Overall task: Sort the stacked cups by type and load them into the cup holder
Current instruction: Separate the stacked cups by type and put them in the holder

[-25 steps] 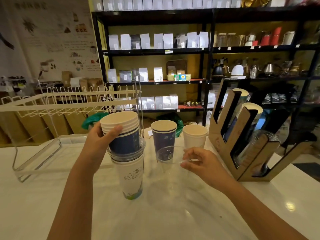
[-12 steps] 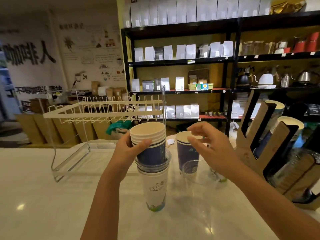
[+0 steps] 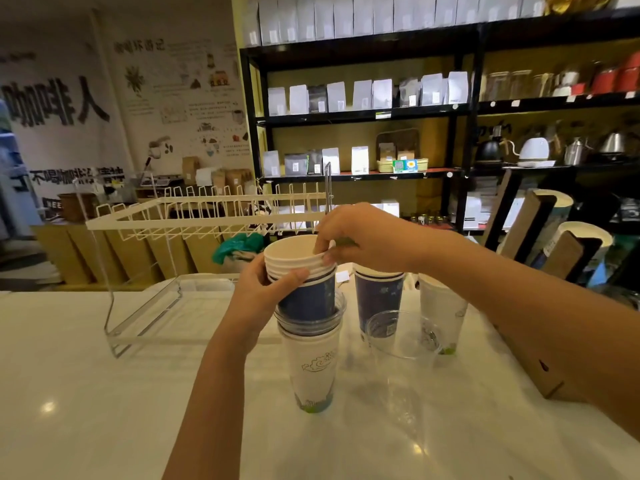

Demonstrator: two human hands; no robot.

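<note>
Both grips closed on stacked cups (image 3: pixel 304 292): left hand (image 3: pixel 263 296) round side, right hand (image 3: pixel 360 237) pinching rim

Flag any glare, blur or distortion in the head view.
Head view: ceiling-light glare spots on the white counter; wide-angle bending tilts the shelves; clear cup is hard to see; background wall text is soft; hands and cup stack are sharp.
</note>
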